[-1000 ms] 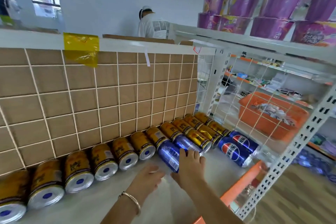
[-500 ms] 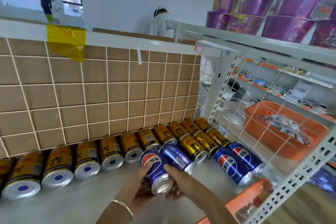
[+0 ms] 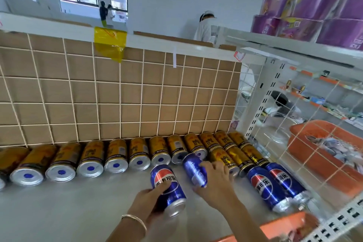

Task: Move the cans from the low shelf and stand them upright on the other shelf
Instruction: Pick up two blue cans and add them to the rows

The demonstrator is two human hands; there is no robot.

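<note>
On the white low shelf (image 3: 59, 212) several gold cans (image 3: 117, 155) lie on their sides in a row along the tiled back panel. My left hand (image 3: 151, 200), with a bracelet on its wrist, grips a blue cola can (image 3: 167, 184) lying on its side. Just to the right, my right hand (image 3: 214, 184) curls its fingers round a second blue can (image 3: 193, 169), also lying down. Two more blue cola cans (image 3: 275, 186) lie at the right end of the shelf by the wire grid.
A brown tiled panel (image 3: 117, 100) backs the shelf. A white wire grid (image 3: 294, 124) closes its right end, with an orange basket (image 3: 324, 151) behind it. Purple tubs (image 3: 314, 10) stand on the upper right shelf. People stand beyond the panel.
Both hands reached the blue cans and pulled one out of the row. My left hand now grips that can alone, and my right hand has moved onto the neighbouring blue can.
</note>
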